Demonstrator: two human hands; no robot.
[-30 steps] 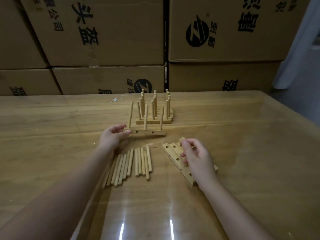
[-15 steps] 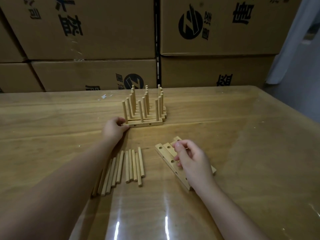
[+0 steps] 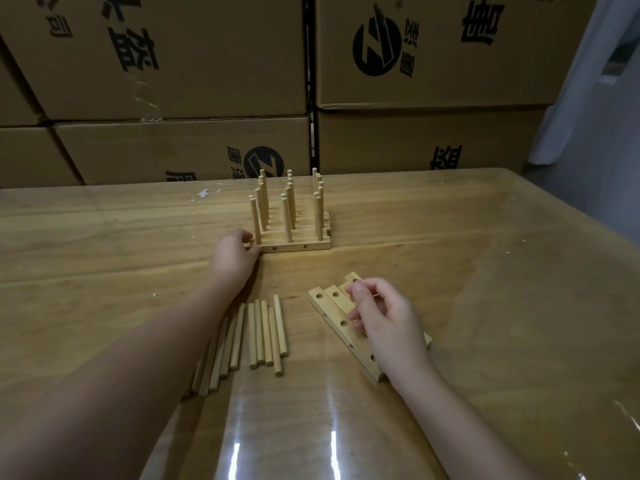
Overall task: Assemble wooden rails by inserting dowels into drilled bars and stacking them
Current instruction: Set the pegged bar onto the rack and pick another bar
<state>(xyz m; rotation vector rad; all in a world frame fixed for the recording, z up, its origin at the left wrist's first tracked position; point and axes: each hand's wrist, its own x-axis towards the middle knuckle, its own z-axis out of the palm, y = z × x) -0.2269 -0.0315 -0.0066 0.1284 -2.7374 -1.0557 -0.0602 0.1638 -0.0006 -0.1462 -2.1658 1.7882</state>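
Plainly, the next move is judged to turn on the loose drilled bars (image 3: 329, 303), which lie flat and side by side directly under the right hand (image 3: 386, 318), their long axis running diagonally from far-left to near-right. Its fingers (image 3: 360, 296) are curled down onto the far ends of the bars; whether one bar is already pinched cannot be told. The left hand (image 3: 235, 256) is well apart from them, farther out, where the left end of the front rail (image 3: 294, 246) is held between thumb and curled fingers. That rail stands upright with three dowels and is pressed against the other finished rails (image 3: 311, 220) behind it. The loose dowels (image 3: 266, 334) lie between the forearms, lengthwise away from the person, some partly hidden under the left forearm, so either hand could reach them. Everything is carried by a glossy wooden table (image 3: 485, 271) with ceiling light reflected at its near edge. Printed cardboard boxes (image 3: 207, 57) are stacked behind it, and a pale curtain (image 3: 588, 98) hangs at the right.
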